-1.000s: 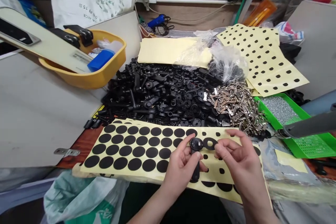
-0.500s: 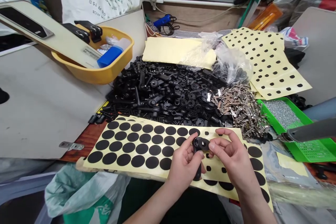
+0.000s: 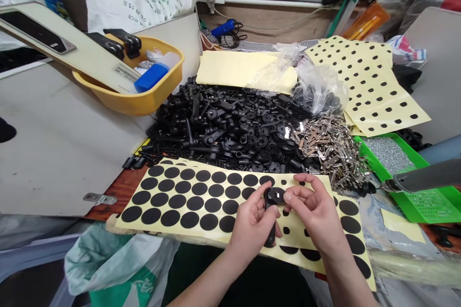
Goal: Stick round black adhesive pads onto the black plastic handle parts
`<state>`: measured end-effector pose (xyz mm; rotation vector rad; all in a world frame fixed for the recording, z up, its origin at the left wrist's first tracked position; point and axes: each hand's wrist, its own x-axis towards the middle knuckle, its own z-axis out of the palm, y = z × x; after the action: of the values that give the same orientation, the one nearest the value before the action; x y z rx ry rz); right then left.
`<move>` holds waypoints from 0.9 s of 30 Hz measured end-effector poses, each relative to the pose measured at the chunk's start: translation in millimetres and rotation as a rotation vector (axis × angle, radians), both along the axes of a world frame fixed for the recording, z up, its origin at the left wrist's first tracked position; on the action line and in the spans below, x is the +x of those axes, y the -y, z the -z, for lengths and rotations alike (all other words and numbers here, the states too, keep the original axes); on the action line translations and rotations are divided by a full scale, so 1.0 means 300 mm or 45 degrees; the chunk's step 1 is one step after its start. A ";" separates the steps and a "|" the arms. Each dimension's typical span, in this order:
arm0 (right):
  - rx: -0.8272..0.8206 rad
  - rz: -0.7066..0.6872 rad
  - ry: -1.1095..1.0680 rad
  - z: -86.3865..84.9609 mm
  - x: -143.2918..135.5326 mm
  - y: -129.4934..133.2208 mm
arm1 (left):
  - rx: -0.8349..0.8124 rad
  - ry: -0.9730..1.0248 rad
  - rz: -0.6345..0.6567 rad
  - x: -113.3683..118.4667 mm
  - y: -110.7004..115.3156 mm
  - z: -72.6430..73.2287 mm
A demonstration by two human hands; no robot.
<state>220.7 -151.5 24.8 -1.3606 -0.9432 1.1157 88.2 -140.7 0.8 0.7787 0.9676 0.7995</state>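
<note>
My left hand (image 3: 252,223) is closed round a black plastic crank handle (image 3: 271,236), whose round head points up between thumb and forefinger. With thumb and forefinger my right hand (image 3: 319,213) pinches the edge of a black round sticker (image 3: 277,195), which has a small slot in it. The sticker lies over or against the handle's head; whether it is stuck down I cannot tell. Beneath both hands lies a pale yellow sticker sheet (image 3: 223,180) with rows of black discs. Around my hands the sheet shows bare backing with small black dots.
Black plastic parts (image 3: 230,124) are heaped behind the sheet, beside a pile of metal clips (image 3: 327,146). A green tray (image 3: 406,208) holds small metal pieces at the right, with a grey power screwdriver (image 3: 428,177) over it. A yellow bin (image 3: 158,98) stands at left.
The sticker has shifted slightly left, closer over the handle's head, with my right fingers following it. My left hand has stayed nearly still.
</note>
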 end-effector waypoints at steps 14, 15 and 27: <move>0.007 -0.053 -0.023 0.018 0.021 -0.004 | 0.021 -0.024 0.015 -0.004 -0.001 -0.022; 0.006 -0.050 -0.023 0.018 0.021 -0.004 | 0.022 -0.026 0.018 -0.005 -0.001 -0.022; 0.004 -0.061 -0.160 0.028 0.046 0.008 | 0.022 -0.018 0.024 -0.006 0.004 -0.022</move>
<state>234.6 -153.8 16.4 -1.2559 -0.8893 1.2209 86.3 -141.9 7.5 0.8080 0.9660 0.7879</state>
